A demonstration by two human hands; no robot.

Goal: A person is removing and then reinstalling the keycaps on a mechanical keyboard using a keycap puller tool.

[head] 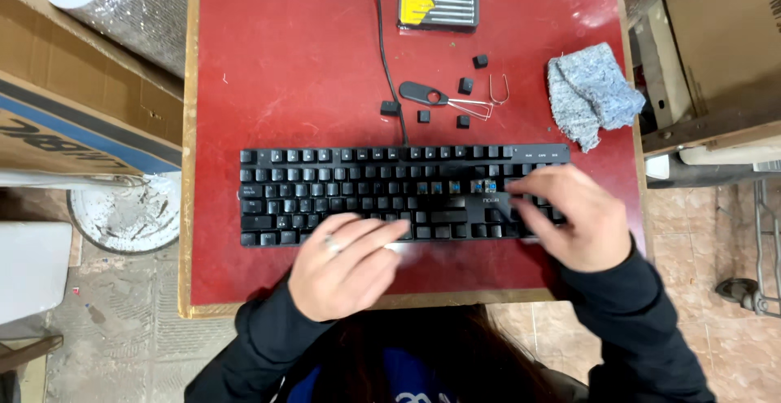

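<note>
Keyboard [382, 196]: I see it mid-worktop [285, 61], stiff, light; I'd grip its side edges.
Left hand [346, 265]: spread flat on the bottom row.
Right hand [573, 216]: fingers curled on keys at 3 o'clock; pinch unclear.
Keycaps [465, 86]: loose at 12 o'clock.

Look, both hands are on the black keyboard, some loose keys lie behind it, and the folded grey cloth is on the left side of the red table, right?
Not quite. The grey cloth lies on the right side of the red table, as the head view shows. The rest holds: the left hand and right hand rest on the black keyboard, with loose keys behind it.
</note>
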